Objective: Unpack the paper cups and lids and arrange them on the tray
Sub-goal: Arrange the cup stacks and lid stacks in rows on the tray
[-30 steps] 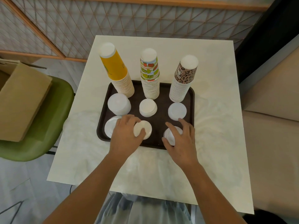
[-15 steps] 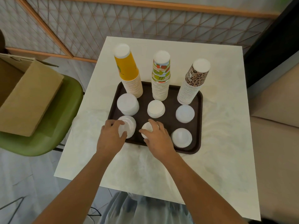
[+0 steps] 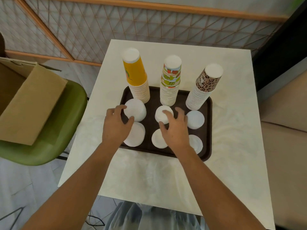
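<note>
Tray (image 3: 208, 130): three cup stacks (image 3: 168, 95), six lid stacks (image 3: 195, 119); left hand (image 3: 114, 128) grips left lid stack (image 3: 137, 110), right hand (image 3: 174, 131) centre lid stack (image 3: 162, 115).

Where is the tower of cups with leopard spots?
In the head view, the leopard-print cup stack stands at the far right corner of the brown tray, right of the fruit-print cup stack and just behind a white lid stack.
</note>
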Tool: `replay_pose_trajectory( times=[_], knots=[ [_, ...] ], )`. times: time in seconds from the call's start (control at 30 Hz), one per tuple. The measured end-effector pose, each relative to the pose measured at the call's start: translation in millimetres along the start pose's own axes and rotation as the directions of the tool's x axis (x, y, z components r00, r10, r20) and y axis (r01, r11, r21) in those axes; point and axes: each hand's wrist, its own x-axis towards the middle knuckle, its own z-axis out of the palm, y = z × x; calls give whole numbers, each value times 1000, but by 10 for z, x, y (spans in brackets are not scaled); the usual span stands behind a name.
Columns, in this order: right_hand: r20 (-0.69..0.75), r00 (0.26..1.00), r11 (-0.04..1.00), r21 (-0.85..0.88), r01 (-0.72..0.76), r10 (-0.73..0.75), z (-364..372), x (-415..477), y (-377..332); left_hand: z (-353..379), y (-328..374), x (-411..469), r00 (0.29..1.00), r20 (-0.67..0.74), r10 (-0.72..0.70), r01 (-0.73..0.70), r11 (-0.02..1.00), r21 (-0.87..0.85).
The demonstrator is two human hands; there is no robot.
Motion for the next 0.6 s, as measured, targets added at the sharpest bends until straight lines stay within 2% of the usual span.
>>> replay_pose_trajectory(
  times=[0.1, 0.23, 0.6],
  knots=[
    [114, 982, 988, -17, -152, 153, -21, 230, -96, 18, 62, 222, 997, 74, -24, 19, 998, 64],
    [167, 953, 967, -13, -256, 255, 96, 389, -252, 90, 77, 374, 990, 139, -2, -12, 995, 95],
    [100, 934, 937, 28, -347, 343, 256, 391, -294, 165, -35, 507, 968, 244, 65, -80, 995, 53]
  ],
)
